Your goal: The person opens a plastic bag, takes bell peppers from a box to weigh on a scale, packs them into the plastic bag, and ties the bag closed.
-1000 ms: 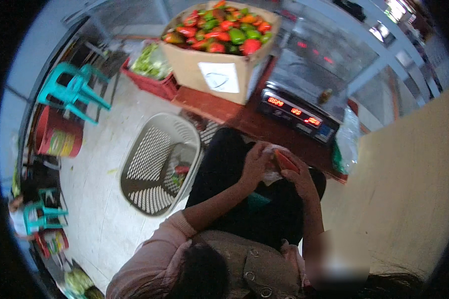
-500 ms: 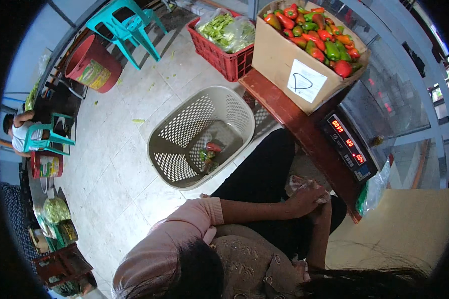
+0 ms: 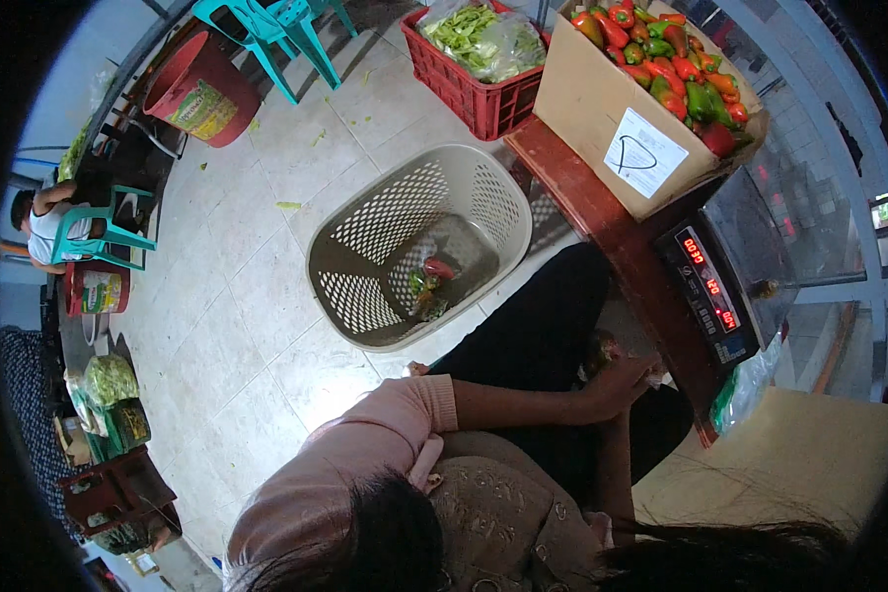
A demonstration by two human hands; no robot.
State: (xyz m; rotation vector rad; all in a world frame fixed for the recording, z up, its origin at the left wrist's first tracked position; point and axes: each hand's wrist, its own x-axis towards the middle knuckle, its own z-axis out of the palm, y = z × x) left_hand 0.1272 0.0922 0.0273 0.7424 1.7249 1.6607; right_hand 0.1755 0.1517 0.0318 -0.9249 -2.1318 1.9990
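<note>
- We held our left hand [image 3: 614, 389] low over our dark-clad legs [image 3: 555, 314], its fingers bent inward; the directions below ran from that hand, with twelve o'clock toward the top.
- Our right forearm [image 3: 616, 462] came up from six o'clock, and our right hand [image 3: 619, 418] lay mostly covered by the left one.
- A whitish scrap [image 3: 665, 379] showed at the left fingertips, toward two o'clock; we could not tell whether either hand pinched it.
- Just by the hands, toward eleven o'clock, we saw a small reddish-brown thing [image 3: 605, 349], too dim to name or to call gripped.
- At ten o'clock we had a grey-beige lattice basket [image 3: 359, 229] on the pale floor [image 3: 252, 340], with a red piece [image 3: 438, 268] and green scraps [image 3: 423, 294] at its bottom.
- At twelve o'clock a cardboard carton [image 3: 587, 104] of red and green peppers [image 3: 671, 71] stood on a red-brown bench [image 3: 567, 189].
- Between one and two o'clock we had a scale [image 3: 710, 288] with glowing red digits.
- At three o'clock a clear plastic bag [image 3: 752, 385] hung by the bench edge.
- At eleven o'clock, farther out, we saw a red crate [image 3: 476, 99] of bagged greens [image 3: 483, 41].
</note>
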